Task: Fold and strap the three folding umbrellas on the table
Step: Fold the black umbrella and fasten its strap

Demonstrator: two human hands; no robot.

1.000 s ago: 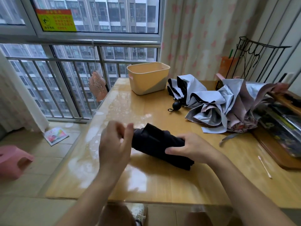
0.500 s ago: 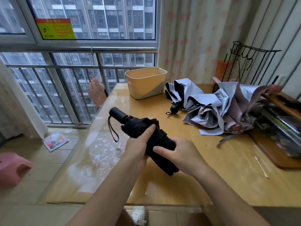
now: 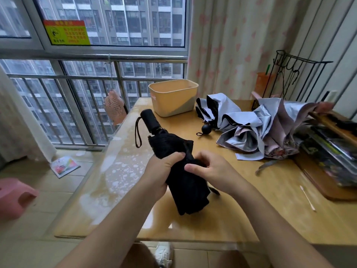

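The held umbrella (image 3: 188, 190) is kept over the near middle of the table (image 3: 231, 215), gripped by the left hand (image 3: 160, 171) on its left side and by the right hand (image 3: 214, 171) on its right. Its handle is pointed away, towards the tub (image 3: 173, 97) placed at the far edge. Right of the tub, a second umbrella (image 3: 222, 111) and a third umbrella (image 3: 270, 136) are heaped unfolded, touching each other. At the right edge a tray (image 3: 316, 180) is set, with a cotton swab (image 3: 307, 198) just before it. On the floor to the left, a stool (image 3: 15, 196) and a leaflet (image 3: 64, 166) are found.

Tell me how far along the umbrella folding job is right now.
Nothing looks finished yet. In hand: the black umbrella, its canopy gathered, gripped by the left hand while the right hand pinches the fabric; no strap looks wrapped round it. Left: the pale blue umbrella and the pinkish umbrella lie loose and unfolded on the table.
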